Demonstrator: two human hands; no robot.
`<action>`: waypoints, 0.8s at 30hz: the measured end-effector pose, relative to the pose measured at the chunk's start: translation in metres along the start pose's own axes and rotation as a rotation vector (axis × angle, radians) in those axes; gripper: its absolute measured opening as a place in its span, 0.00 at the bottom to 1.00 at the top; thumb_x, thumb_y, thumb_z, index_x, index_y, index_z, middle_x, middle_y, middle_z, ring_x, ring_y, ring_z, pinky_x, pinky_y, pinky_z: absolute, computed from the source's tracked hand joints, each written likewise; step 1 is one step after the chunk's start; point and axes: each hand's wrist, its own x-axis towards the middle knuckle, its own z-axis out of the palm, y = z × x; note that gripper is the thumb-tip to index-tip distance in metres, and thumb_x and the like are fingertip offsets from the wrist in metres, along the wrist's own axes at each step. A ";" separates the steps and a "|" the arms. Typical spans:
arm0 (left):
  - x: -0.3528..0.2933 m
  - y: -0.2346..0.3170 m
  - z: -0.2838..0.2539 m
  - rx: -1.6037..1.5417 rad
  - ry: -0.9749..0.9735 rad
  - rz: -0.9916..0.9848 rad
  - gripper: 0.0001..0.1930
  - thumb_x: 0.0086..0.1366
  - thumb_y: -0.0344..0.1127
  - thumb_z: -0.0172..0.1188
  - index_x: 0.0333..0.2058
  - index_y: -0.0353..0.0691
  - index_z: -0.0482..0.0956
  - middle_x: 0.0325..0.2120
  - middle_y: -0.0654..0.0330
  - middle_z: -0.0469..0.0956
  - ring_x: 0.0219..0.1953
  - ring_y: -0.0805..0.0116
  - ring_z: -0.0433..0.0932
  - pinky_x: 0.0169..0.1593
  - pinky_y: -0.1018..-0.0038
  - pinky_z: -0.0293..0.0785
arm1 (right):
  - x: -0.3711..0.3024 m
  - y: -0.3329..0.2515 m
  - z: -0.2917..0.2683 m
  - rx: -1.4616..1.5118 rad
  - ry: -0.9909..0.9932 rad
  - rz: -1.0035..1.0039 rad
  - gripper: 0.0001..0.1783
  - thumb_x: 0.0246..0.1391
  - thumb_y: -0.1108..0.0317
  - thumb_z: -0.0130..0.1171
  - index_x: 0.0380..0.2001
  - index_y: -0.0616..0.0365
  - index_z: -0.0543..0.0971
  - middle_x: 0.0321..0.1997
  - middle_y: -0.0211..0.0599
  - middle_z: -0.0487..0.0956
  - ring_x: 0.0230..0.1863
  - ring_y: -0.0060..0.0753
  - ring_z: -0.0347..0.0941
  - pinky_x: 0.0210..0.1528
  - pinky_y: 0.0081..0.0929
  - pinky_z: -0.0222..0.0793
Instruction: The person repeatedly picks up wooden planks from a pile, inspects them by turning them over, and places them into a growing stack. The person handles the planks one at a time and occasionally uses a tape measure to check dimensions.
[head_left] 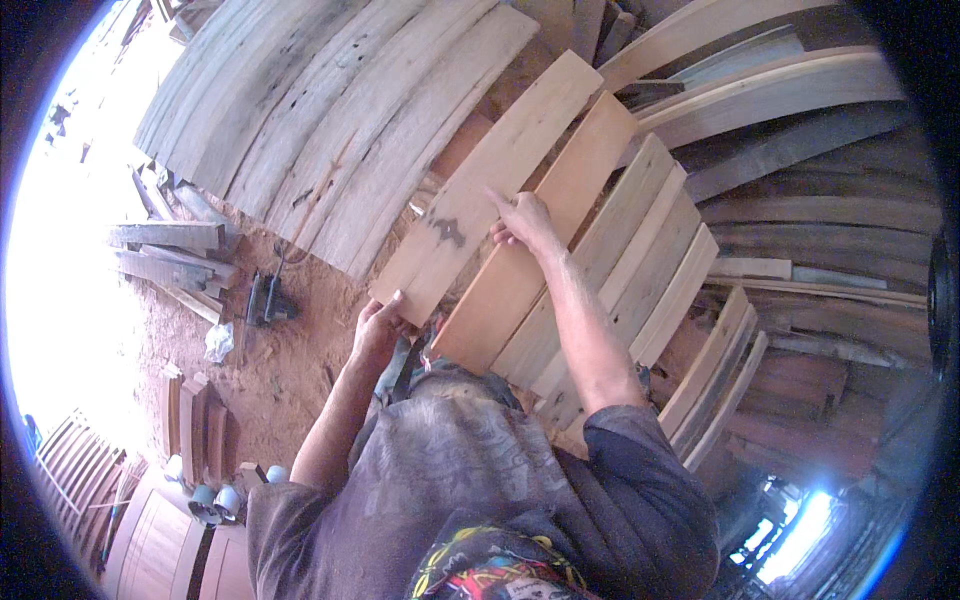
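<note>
I hold a pale wooden board [480, 190] with a dark knot mark over a stack of similar boards. My left hand [378, 325] grips its near end from below. My right hand [525, 220] clasps its right edge near the middle, index finger stretched along the top face. Right of it lies a reddish-brown board [545, 235], then several lighter boards [640, 250] side by side.
A big pile of long grey weathered planks [330, 110] lies at the upper left. On the red dirt floor sit a dark power tool [268, 298], short wood offcuts [170, 255] and small blocks [195, 420]. Stacked planks [820, 230] fill the right side.
</note>
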 end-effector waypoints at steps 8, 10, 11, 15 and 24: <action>0.009 0.004 -0.002 -0.118 0.069 0.044 0.10 0.72 0.40 0.59 0.44 0.39 0.74 0.32 0.62 0.77 0.29 0.72 0.74 0.31 0.73 0.70 | 0.027 -0.020 0.028 0.051 0.000 -0.067 0.30 0.62 0.46 0.60 0.30 0.70 0.80 0.20 0.42 0.82 0.16 0.28 0.79 0.19 0.26 0.75; 0.005 0.009 0.001 -0.079 0.112 -0.002 0.10 0.72 0.40 0.59 0.39 0.40 0.73 0.28 0.64 0.74 0.25 0.74 0.71 0.27 0.74 0.67 | 0.030 -0.023 0.024 -0.012 -0.018 -0.054 0.28 0.63 0.47 0.59 0.32 0.69 0.82 0.20 0.42 0.83 0.16 0.28 0.79 0.20 0.27 0.76; 0.002 0.012 0.002 -0.077 0.134 -0.010 0.10 0.72 0.40 0.60 0.39 0.40 0.73 0.27 0.64 0.74 0.25 0.74 0.71 0.27 0.74 0.67 | 0.030 -0.021 0.026 -0.025 -0.025 -0.054 0.27 0.63 0.48 0.59 0.33 0.68 0.82 0.21 0.42 0.83 0.17 0.28 0.80 0.21 0.28 0.76; 0.029 -0.004 -0.037 0.083 0.038 -0.064 0.15 0.73 0.41 0.58 0.50 0.38 0.72 0.42 0.60 0.79 0.44 0.65 0.80 0.48 0.66 0.77 | 0.022 -0.022 0.019 0.023 0.016 -0.108 0.25 0.64 0.49 0.58 0.38 0.65 0.84 0.21 0.41 0.83 0.17 0.28 0.79 0.21 0.29 0.75; 0.013 -0.031 -0.051 0.224 -0.136 -0.071 0.27 0.76 0.52 0.49 0.64 0.38 0.65 0.62 0.51 0.71 0.61 0.54 0.74 0.61 0.58 0.69 | -0.010 0.029 0.016 0.017 0.416 -0.381 0.18 0.60 0.52 0.65 0.37 0.58 0.81 0.28 0.37 0.84 0.29 0.26 0.80 0.34 0.31 0.76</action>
